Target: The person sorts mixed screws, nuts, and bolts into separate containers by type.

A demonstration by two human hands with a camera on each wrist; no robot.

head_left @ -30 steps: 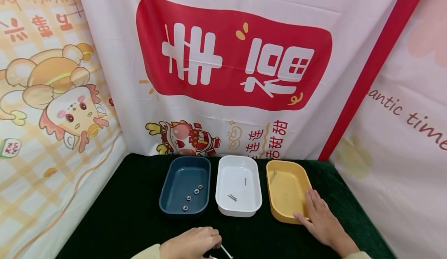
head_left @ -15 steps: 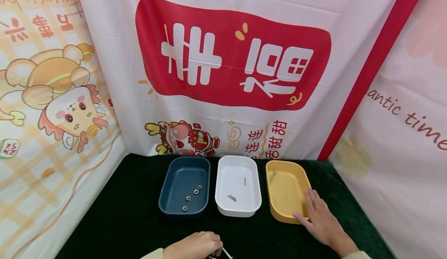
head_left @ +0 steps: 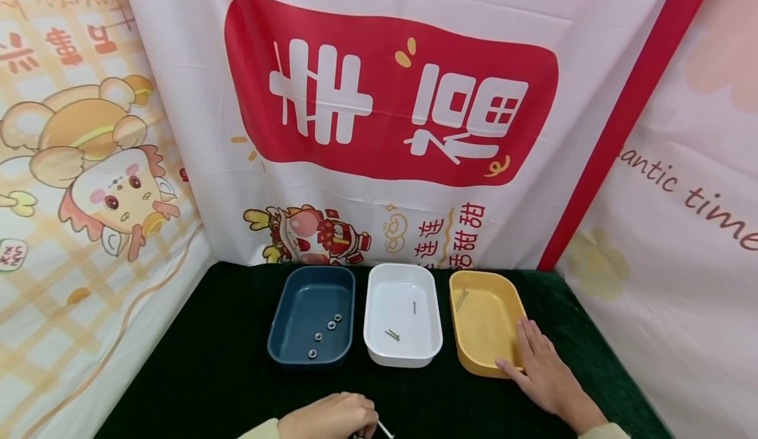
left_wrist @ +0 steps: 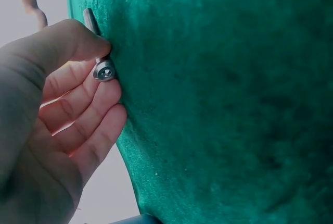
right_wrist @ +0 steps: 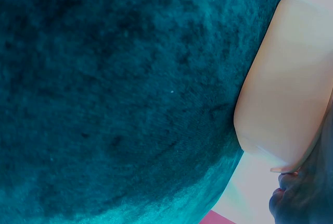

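My left hand [head_left: 331, 416], at the bottom edge of the head view, pinches a metal bolt [left_wrist: 104, 71] between thumb and fingers. In the left wrist view the bolt's round, recessed head faces the camera and its shank points away past the thumb. My right hand [head_left: 547, 376] rests with straight fingers against the right side of the yellow tray [head_left: 490, 368], its thumb at the front rim. Thin screws [head_left: 462, 299] lie at the back left of that tray. The right wrist view shows the tray's outer wall [right_wrist: 283, 83] and only a dark part of the hand.
Left of the yellow tray stand a white tray [head_left: 403, 360] with a few small screws [head_left: 393, 335] and a blue tray [head_left: 310, 362] with several nuts [head_left: 331, 325]. Dark green cloth [head_left: 195, 366] covers the table. Printed fabric [head_left: 391, 97] hangs behind and on both sides.
My left hand has shifted slightly right and down with the bolt. The right hand stays on the yellow tray. The head view has turned a little.
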